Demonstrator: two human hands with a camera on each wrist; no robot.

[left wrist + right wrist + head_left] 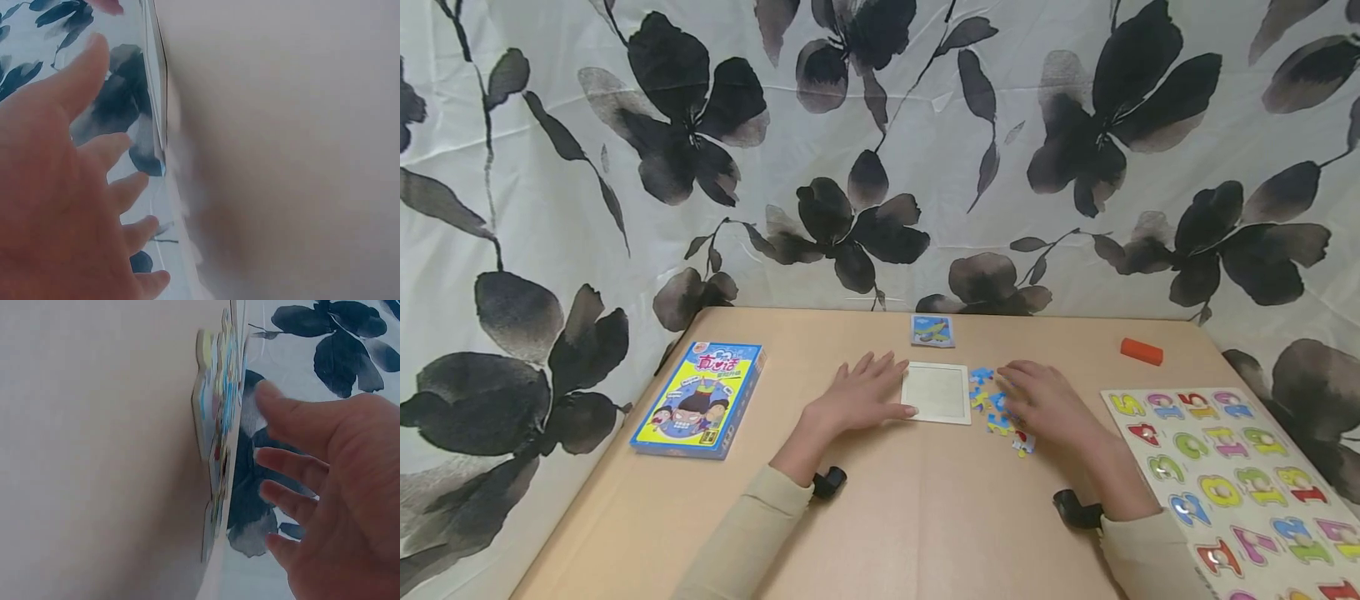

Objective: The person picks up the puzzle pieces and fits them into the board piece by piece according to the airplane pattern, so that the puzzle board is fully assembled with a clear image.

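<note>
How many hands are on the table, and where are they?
2. The left hand lies flat with its fingertips on the left edge of the white puzzle tray. The right hand rests over the loose puzzle pieces just right of that tray, hiding some.

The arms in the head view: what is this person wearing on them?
Both arms wear long cream sleeves, the left sleeve and the right sleeve. A small black device sits at each wrist, one on the left, one on the right. The left hand and right hand are bare.
</note>
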